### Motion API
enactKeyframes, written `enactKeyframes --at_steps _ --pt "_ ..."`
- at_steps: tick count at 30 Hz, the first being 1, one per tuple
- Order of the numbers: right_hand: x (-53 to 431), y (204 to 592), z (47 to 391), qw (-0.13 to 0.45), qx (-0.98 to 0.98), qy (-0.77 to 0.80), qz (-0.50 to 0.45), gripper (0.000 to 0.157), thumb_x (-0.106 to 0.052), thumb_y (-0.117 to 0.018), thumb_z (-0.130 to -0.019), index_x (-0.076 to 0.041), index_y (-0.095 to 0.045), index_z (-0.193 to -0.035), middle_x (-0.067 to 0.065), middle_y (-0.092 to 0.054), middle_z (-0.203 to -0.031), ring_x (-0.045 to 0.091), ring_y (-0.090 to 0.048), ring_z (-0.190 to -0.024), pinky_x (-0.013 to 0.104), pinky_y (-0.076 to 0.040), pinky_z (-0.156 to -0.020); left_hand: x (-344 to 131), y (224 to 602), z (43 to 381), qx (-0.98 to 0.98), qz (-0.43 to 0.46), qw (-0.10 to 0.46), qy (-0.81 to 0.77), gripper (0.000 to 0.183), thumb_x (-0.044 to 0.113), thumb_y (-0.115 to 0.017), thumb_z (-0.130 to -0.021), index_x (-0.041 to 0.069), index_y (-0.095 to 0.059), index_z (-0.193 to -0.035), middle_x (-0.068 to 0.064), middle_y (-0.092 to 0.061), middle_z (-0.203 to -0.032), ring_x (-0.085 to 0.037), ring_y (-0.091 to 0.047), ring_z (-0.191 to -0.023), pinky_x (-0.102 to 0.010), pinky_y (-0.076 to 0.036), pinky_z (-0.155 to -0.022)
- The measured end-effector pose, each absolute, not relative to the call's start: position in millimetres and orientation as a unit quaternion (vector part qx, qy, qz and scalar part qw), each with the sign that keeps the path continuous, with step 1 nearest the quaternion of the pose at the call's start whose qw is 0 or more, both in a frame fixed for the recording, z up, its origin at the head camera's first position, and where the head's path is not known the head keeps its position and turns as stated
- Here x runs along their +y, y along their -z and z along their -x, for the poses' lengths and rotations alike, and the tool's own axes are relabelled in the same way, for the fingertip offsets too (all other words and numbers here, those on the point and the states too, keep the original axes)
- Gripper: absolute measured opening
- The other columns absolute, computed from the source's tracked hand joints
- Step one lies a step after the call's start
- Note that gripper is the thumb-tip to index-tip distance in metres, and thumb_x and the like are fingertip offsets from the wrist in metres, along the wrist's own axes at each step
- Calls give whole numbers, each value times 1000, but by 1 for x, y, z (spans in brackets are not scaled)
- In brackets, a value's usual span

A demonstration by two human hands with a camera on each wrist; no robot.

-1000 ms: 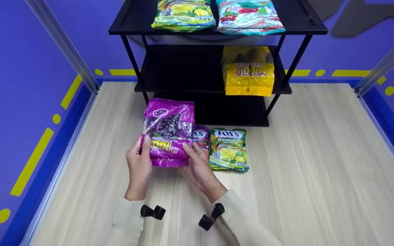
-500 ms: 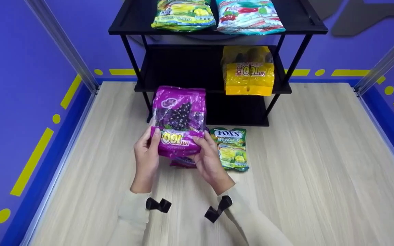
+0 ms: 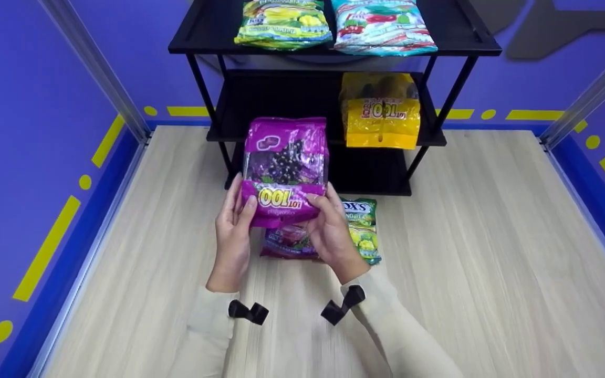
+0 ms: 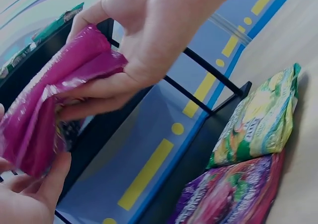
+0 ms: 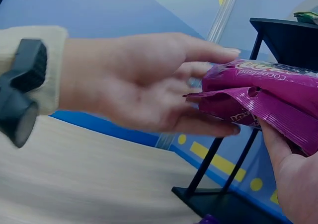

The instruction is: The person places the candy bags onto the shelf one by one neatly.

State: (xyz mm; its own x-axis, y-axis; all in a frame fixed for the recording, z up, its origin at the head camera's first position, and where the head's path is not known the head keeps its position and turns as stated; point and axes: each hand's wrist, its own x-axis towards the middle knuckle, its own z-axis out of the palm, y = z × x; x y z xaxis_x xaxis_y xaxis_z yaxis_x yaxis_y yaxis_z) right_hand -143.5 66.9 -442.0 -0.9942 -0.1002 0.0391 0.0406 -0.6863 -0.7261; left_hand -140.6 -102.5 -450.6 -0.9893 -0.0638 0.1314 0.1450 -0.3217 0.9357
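Both hands hold a purple candy bag [image 3: 285, 163] printed with dark berries and "LOT 100", raised in front of the shelf's middle tier. On its left edge the left hand [image 3: 233, 239] grips, thumb on the front. The right hand [image 3: 332, 236] pinches the lower right side, also with its thumb on the front. In the right wrist view the bag's crimped purple edge [image 5: 278, 112] faces the camera. Beneath the hands lie a dark purple candy bag [image 3: 289, 244], partly hidden, and a green Fox's candy bag [image 3: 365, 236], partly behind the right hand.
A black three-tier shelf [image 3: 276, 97] stands ahead. Its top carries a green-yellow candy bag [image 3: 284, 26] and a teal-red candy bag [image 3: 384, 29]. A yellow candy bag [image 3: 384, 118] sits at the middle tier's right, overhanging the front edge. Blue walls [image 3: 24, 105] flank the wooden floor [image 3: 465, 262].
Both hands have carried the purple bag forward and to the right, toward the middle tier. More of the dark purple bag on the floor shows below it; the green bag is now partly covered.
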Motion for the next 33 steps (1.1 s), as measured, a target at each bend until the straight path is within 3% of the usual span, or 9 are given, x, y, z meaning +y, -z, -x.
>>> enactKeyframes --at_steps 2,6,11,16,22,28,33 --pt "68 439 147 35 396 917 40 55 -9 -48 -92 -15 -37 -145 7 -54 -127 18 -61 -103 31 -57 -88 -100 453 141 -550 26 49 833 59 17 -54 -99 16 -29 -152 -2 -31 -158 -16 -34 -144 -23 -37 -113" --pt "71 435 151 28 398 916 44 53 -9 -46 -92 -16 -38 -144 6 -56 -123 17 -61 -101 31 -57 -85 -95 457 142 -495 10 9 869 60 21 -56 -98 11 -30 -151 -11 -42 -148 -20 -50 -129 -27 -46 -106" --pt "75 432 158 20 398 916 52 52 -9 -45 -92 -15 -39 -143 6 -56 -123 17 -60 -101 31 -57 -85 -89 460 145 -467 10 -17 884 61 25 -57 -98 5 -32 -148 -10 -54 -132 -16 -63 -110 -29 -53 -99" --pt "77 431 166 15 398 917 42 49 -10 -47 -92 -13 -42 -141 6 -56 -122 17 -60 -101 30 -56 -86 -83 460 151 -446 18 -18 895 65 27 -63 -94 2 -35 -146 -8 -58 -129 -15 -65 -107 -29 -52 -99" --pt "78 434 174 9 401 915 26 45 -15 -47 -95 -15 -46 -140 7 -57 -123 17 -60 -104 32 -55 -91 -77 458 156 -438 -3 -11 899 61 20 -63 -94 6 -35 -146 -11 -56 -133 -15 -64 -111 -29 -53 -98" --pt "80 429 177 12 435 900 -6 38 -29 -48 -100 -15 -51 -135 7 -62 -116 17 -63 -99 30 -57 -86 -71 451 160 -432 1 0 902 51 15 -60 -95 11 -39 -141 -9 -56 -125 -18 -67 -103 -31 -56 -92" --pt "83 428 180 11 459 888 -35 40 -37 -47 -101 -12 -54 -132 6 -64 -115 16 -63 -99 28 -55 -90 -61 445 161 -429 -14 19 903 45 12 -57 -96 13 -38 -138 -8 -55 -120 -19 -67 -97 -29 -60 -82"
